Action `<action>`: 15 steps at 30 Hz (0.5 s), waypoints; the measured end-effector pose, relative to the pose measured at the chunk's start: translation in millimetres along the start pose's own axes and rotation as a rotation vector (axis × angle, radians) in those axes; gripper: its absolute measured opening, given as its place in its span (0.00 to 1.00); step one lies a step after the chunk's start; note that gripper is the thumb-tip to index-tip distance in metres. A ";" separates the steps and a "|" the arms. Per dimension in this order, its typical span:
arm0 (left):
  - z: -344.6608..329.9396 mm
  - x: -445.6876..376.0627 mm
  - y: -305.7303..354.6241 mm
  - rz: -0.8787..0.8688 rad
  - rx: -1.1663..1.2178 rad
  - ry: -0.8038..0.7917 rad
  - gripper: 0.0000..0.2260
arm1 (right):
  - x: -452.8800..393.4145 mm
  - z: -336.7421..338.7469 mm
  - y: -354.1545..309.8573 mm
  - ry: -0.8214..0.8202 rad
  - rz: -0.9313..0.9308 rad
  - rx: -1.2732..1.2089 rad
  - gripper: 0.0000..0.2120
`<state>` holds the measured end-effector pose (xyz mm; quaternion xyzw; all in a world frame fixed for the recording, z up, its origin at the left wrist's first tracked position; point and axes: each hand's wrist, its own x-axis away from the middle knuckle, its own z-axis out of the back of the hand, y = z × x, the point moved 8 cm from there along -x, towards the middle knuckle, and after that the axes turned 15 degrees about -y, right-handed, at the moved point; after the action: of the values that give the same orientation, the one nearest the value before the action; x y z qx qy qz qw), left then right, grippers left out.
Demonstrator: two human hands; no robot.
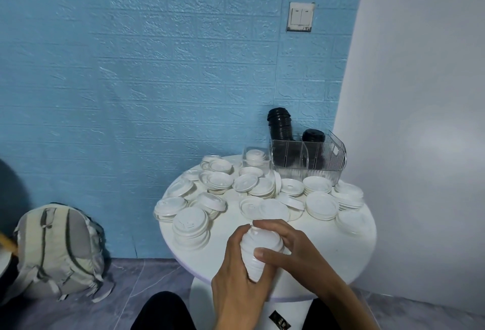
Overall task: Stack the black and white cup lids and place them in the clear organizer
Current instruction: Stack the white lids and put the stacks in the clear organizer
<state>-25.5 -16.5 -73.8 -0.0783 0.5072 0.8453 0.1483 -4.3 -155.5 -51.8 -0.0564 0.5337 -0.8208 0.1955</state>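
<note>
Hands: your left hand (237,264) and right hand (284,244) are both wrapped around one stack of white lids (258,251), low in the middle of the frame, just above the near edge of the table. Left grips it from the left side, right has its fingers curled over the top and its thumb across the front.

Held stack: lying tilted, narrow end pointing down toward you. Can't count the lids in it, the ribs blur together.

Loose white lids (217,181): spread over the far two thirds of the table, some single, some in short piles. I count roughly twenty piles and singles, can't get an exact number since they overlap.

Clear organizer (315,164): back right of the table, against the wall. Two black lid stacks (280,130) stand in it, a tall one on the left and a shorter one to its right.

Small clear box (258,159): one, just left of the organizer, with a white lid stack inside.

Table (328,256): one round white top on a white pedestal, near part bare.

Room: blue brick-pattern wall (131,67) behind, plain white wall at right, one double light switch (301,17) in the upper right, grey tiled floor.

Backpack (59,251): one, grey and cream, on the floor at lower left.
</note>
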 end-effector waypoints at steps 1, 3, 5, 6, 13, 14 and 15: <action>-0.6 0.1 -0.7 0.000 0.000 0.000 0.26 | 1.0 -0.8 2.0 0.010 0.006 -0.020 0.28; -1.4 -0.3 -2.8 0.001 0.004 0.000 0.27 | 1.7 -2.7 5.7 0.021 0.015 -0.060 0.28; -1.9 0.2 -3.1 0.002 0.005 -0.005 0.27 | 1.7 -4.4 9.2 0.021 0.014 -0.093 0.29; -1.3 0.6 -2.0 -0.002 0.001 -0.006 0.27 | 1.5 -4.8 10.1 0.022 0.015 -0.106 0.29; 0.0 2.0 9.0 -0.056 -0.016 -0.015 0.28 | 1.7 -8.1 14.6 0.019 0.032 -0.125 0.28; 0.0 1.6 8.3 -0.055 -0.018 -0.019 0.28 | 1.7 -8.4 15.9 0.019 0.041 -0.128 0.28; -0.2 1.0 7.1 -0.055 -0.020 -0.022 0.28 | 1.3 -8.9 16.8 0.019 0.048 -0.132 0.27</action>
<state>-28.8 -19.6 -68.3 -0.0845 0.4947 0.8468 0.1762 -3.8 -154.3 -70.8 -0.0488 0.5895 -0.7795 0.2060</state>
